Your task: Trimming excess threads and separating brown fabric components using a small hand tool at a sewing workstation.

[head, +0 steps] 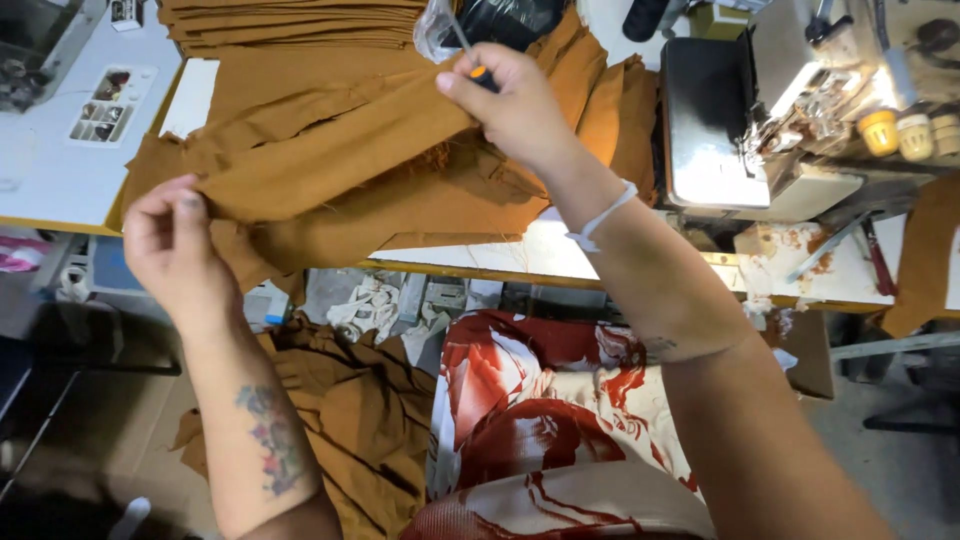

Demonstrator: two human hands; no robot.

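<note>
A mustard-brown fabric piece [340,170] lies stretched over the white table [60,170]. My left hand [175,250] pinches its lower left edge near the table's front. My right hand [515,105] grips the fabric's upper right part and also holds a small tool with an orange and black handle [480,75] whose thin metal tip points up and left. The cloth is pulled taut between both hands. A white band sits on my right wrist.
A stack of folded brown pieces [300,20] lies at the table's back. A sewing machine [740,120] with thread cones stands at the right. More brown cloth [360,420] is piled on the floor. A small parts tray [105,105] sits at the left.
</note>
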